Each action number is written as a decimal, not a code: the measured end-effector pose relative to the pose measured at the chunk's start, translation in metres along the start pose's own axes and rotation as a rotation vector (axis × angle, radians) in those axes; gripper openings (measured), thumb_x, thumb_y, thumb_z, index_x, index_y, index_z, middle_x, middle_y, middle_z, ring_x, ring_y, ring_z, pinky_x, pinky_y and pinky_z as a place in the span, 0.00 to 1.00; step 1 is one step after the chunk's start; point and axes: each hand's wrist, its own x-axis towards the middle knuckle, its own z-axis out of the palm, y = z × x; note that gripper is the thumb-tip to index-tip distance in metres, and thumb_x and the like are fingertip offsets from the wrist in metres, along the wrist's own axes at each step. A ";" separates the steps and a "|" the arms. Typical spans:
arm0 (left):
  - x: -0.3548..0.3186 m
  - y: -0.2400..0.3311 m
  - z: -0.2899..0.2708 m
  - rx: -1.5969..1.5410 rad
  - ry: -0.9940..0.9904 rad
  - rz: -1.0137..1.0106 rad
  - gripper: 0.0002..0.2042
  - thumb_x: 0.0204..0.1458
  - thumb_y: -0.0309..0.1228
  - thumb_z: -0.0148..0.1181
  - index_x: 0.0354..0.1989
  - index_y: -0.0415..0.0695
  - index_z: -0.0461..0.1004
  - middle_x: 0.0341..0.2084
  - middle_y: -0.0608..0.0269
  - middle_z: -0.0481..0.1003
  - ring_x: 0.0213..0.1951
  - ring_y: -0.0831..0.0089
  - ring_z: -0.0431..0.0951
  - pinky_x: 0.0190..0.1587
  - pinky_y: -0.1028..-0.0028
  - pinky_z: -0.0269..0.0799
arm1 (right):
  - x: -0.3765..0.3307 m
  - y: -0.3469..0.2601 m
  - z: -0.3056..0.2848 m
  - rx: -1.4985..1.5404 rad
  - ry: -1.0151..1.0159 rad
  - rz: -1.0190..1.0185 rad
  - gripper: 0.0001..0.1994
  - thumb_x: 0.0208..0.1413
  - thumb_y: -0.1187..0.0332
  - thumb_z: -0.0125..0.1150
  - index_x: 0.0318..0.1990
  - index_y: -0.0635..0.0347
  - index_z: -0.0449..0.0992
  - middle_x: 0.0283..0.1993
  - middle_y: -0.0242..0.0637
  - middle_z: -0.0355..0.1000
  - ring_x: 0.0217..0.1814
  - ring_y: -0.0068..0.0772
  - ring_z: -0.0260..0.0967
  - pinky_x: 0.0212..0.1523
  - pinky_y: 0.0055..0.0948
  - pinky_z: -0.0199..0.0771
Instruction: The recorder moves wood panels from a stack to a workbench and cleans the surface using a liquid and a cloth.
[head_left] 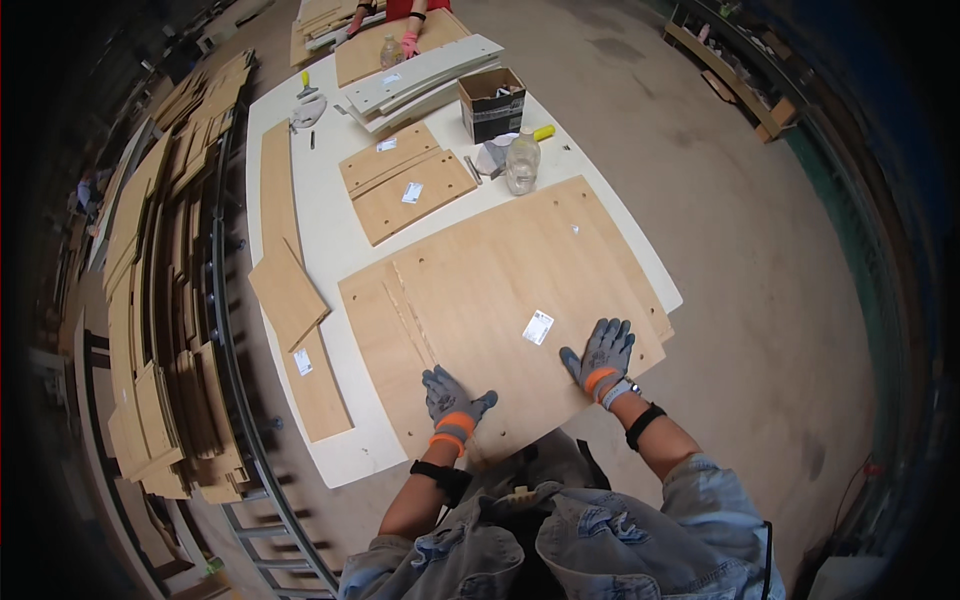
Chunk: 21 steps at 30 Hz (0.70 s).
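Note:
A large light-wood panel (480, 290) lies on the white table, with drilled holes near its corners. Two narrow slots with rough, chipped edges run across its left part, and a white label (538, 327) is stuck near its middle. My left hand (455, 403), in a grey glove with an orange cuff, rests fingers outstretched on the near edge, just below the slots. Gloved the same way, my right hand (602, 355) lies spread on the panel's near right part, beside the label. Neither hand grips anything. Another board edge shows under the panel's right side.
Beyond the panel are two smaller boards (412, 195), a clear bottle (522, 165), a dark box (493, 105) and stacked white panels (425, 80). Long strips (275, 190) line the table's left side. A metal rack (225, 300) stands left. Across the table, a person's pink-gloved hand (410, 44) touches another board.

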 end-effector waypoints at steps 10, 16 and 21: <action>-0.006 0.008 0.010 -0.100 0.076 -0.083 0.59 0.36 0.57 0.67 0.67 0.31 0.37 0.67 0.38 0.40 0.69 0.48 0.39 0.68 0.59 0.43 | 0.033 -0.009 -0.045 -0.182 -0.273 -0.103 0.47 0.49 0.31 0.44 0.61 0.70 0.59 0.66 0.58 0.54 0.67 0.61 0.51 0.65 0.49 0.48; -0.024 0.037 -0.006 -0.009 0.186 -0.262 0.49 0.37 0.51 0.69 0.63 0.34 0.50 0.64 0.39 0.49 0.67 0.45 0.46 0.65 0.55 0.46 | 0.134 0.026 -0.108 0.148 -0.585 -0.520 0.43 0.48 0.32 0.47 0.59 0.64 0.65 0.61 0.53 0.63 0.60 0.50 0.64 0.59 0.37 0.62; 0.016 0.134 -0.010 -0.028 0.582 0.197 0.42 0.39 0.51 0.66 0.58 0.34 0.57 0.56 0.41 0.58 0.61 0.44 0.54 0.60 0.52 0.51 | 0.252 0.003 -0.190 0.550 0.287 -0.631 0.42 0.46 0.46 0.60 0.65 0.59 0.55 0.65 0.50 0.58 0.63 0.48 0.59 0.62 0.37 0.59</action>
